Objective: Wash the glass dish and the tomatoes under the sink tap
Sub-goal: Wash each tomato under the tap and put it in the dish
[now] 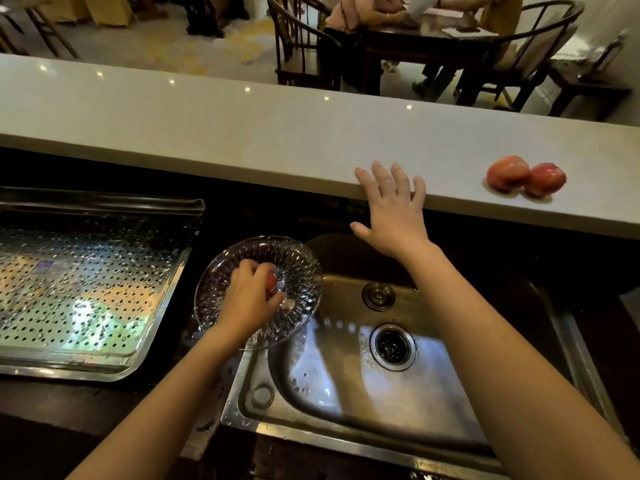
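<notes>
Perforated metal tray [79, 289] left of sink [381, 393], two tomatoes [526, 176] on pale worktop [242, 133], left hand [249, 299] grasping tomato [271, 284] over glass dish [298, 268], right hand [391, 209] spread flat at worktop edge, dining chairs [512, 57] beyond.

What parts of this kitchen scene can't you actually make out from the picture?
- The tap: not seen in the head view; no running water is visible.
- The tomato in the glass dish: mostly covered by the left hand.
- Wall under the counter: too dark, partly behind the open right hand.
- The two tomatoes: wetness unclear.
</notes>
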